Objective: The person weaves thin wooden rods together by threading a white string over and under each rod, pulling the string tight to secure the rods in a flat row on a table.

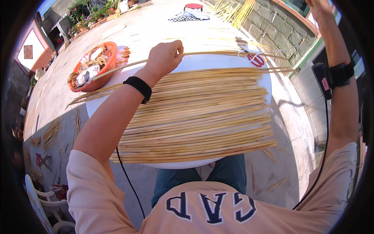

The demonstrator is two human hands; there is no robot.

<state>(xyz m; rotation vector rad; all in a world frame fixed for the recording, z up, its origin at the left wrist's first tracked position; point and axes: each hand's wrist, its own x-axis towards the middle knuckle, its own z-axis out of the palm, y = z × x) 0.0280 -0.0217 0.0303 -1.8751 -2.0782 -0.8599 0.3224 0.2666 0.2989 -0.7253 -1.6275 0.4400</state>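
Note:
A mat of straight, pale yellow stalks point(198, 113), bound side by side, lies across a round white table point(269, 84) in front of me. Beyond its far edge, my left hand point(165, 56) is closed on a single long stalk point(212, 53) that runs from the orange basin side toward the right. Thin white thread point(244, 53) loops loosely near that stalk's right part. Red-handled scissors point(255, 59) rest there on the table. High at the upper right, my right hand point(320, 11) is raised away from the table; the frame's edge cuts off its fingers.
An orange basin point(112, 50) holding brown fibre bundles and a white printed item stands at the table's left. Loose stalks point(243, 13) lean by the stone wall. A red stool point(193, 6) stands far back, and a white chair point(37, 201) at lower left.

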